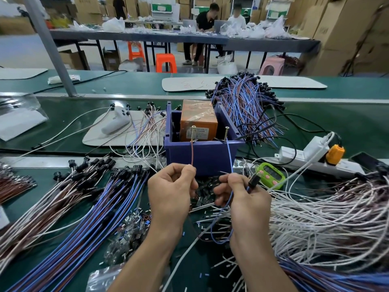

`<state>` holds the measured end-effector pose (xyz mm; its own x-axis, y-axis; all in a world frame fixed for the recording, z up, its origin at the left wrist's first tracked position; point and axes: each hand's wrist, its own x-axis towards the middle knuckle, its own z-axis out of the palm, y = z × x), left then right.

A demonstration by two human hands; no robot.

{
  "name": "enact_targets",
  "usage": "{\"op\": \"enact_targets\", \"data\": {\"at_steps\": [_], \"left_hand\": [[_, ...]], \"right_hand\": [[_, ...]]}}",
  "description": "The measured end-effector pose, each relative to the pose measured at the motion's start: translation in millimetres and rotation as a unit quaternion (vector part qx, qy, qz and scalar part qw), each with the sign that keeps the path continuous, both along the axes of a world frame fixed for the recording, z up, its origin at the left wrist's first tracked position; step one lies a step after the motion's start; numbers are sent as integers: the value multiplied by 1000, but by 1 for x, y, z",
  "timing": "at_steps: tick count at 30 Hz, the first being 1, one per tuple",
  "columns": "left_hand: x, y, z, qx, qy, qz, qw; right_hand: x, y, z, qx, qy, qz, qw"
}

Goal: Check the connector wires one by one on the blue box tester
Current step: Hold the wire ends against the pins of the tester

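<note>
The blue box tester (202,157) stands mid-table with an orange block (199,121) inside and two brass screws on its front rim, the left screw (193,133) and the right screw (227,133). My left hand (171,188) pinches a brown wire (192,153) whose end reaches up to the left screw. My right hand (242,192) pinches a blue wire (229,157) that runs up to the right screw, and the wire's black connector (253,181) sticks out beside its fingers. Both wires loop down below my wrists.
Bundles of blue, brown and white connector wires (73,199) lie at the left, more white ones (328,211) at the right, another pile (246,102) behind the box. A green timer (271,175), a white power strip (311,159) and a white controller (117,121) sit nearby. People work at a far table.
</note>
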<state>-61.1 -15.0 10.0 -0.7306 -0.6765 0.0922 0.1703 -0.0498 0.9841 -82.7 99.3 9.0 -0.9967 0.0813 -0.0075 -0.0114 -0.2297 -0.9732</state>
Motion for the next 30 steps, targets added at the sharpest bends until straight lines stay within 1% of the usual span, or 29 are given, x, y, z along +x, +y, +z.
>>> {"op": "enact_targets", "data": {"at_steps": [9,14,15,17,21,24,26,28,30], "left_hand": [[-1,-1,-1,-1,10,0,1000],[0,-1,-3,-4,26,4,1000],[1,-1,-2,-3,33,-1,999],[4,-2,0,3,46,-32,998],[9,-3,1,54,29,-149,987],[13,-7,2,136,-9,-217,966],[16,-10,2,168,-17,-253,953],[17,-12,5,193,-9,-258,947],[18,-13,8,210,-12,-243,947]], "right_hand": [[0,1,-3,9,14,-14,1000],[3,2,0,-32,39,-40,998],[5,2,2,-36,50,-30,998],[8,1,6,-34,67,24,997],[15,-1,13,13,62,169,984],[15,2,18,30,2,239,971],[12,6,24,51,-44,281,957],[9,11,31,86,-74,313,943],[9,16,36,100,-89,309,942]]}}
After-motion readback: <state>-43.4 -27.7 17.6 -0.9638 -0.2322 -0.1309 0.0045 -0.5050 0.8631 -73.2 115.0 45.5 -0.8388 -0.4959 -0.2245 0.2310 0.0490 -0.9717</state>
